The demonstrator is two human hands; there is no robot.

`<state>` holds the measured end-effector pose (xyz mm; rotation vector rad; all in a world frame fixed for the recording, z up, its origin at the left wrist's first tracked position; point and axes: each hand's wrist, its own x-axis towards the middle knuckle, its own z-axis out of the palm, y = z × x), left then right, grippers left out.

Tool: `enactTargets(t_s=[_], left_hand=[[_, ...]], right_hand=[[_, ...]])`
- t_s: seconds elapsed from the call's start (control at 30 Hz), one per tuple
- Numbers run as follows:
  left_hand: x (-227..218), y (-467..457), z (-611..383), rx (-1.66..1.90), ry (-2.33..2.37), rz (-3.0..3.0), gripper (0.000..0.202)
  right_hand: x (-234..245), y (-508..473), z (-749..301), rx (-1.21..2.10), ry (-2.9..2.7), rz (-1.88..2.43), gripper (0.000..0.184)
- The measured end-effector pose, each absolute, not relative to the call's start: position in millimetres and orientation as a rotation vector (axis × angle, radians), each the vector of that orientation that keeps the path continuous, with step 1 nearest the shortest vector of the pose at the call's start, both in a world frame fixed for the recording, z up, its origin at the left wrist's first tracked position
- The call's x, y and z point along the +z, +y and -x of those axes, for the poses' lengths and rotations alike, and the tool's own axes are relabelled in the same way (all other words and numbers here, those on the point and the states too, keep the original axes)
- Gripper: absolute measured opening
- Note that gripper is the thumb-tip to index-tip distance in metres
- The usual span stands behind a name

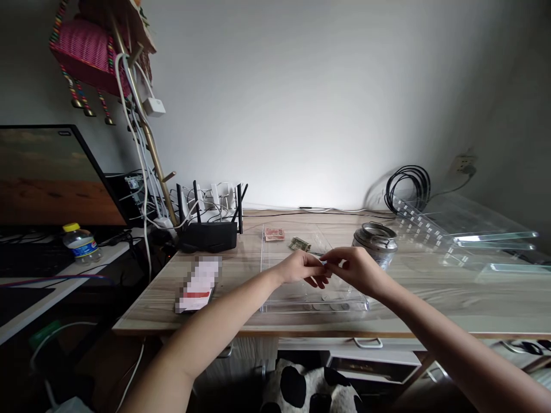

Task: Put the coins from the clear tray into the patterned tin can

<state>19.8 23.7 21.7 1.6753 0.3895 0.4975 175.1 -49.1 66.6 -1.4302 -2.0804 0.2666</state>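
Observation:
My left hand (pixel 301 268) and my right hand (pixel 357 269) meet over a clear plastic tray (pixel 275 305) on the wooden desk (pixel 241 275). Both pinch a small pale item (pixel 324 262) between their fingertips; it is too small to name. Inside the tray, at its far end, lie a reddish banknote (pixel 274 234) and a folded greenish banknote (pixel 299 245). Several coins (pixel 329 306) sit along the tray's near edge. A metal tin (pixel 375 242) stands just right of the tray, behind my right hand.
A black router (pixel 209 234) with cables stands at the desk's back left. A blurred card lies on a phone (pixel 197 285) near the front left. Clear trays (pixel 469 232) are stacked at right, a coiled black cable (pixel 408 186) behind. A monitor (pixel 47 175) and bottle (pixel 81 244) are on the left desk.

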Motion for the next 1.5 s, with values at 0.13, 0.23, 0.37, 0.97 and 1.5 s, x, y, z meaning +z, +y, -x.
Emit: enactTargets(t_s=[0.13, 0.23, 0.37, 0.97, 1.5], left_hand=[[22.5, 22.7, -19.7, 0.456, 0.387, -1.719, 0.045], [23.4, 23.5, -19.5, 0.465, 0.376, -1.756, 0.045], [20.5, 26.3, -20.5, 0.545, 0.426, -1.880, 0.043], [7.2, 30.2, -19.1, 0.081, 0.419, -2.605, 0.031], [4.7, 29.0, -22.2, -0.004, 0.346, -2.596, 0.023]], right_hand=[[62.0, -63.2, -176.7, 0.346, -2.087, 1.452, 0.020], [61.4, -68.7, -173.0, 0.258, -2.060, 1.477, 0.019], [86.1, -58.7, -204.3, -0.067, -1.875, 1.586, 0.019], [103.4, -32.7, -259.2, -0.472, -1.876, 1.829, 0.022], [27.1, -19.9, -187.0, 0.688, -2.616, 1.461, 0.014]])
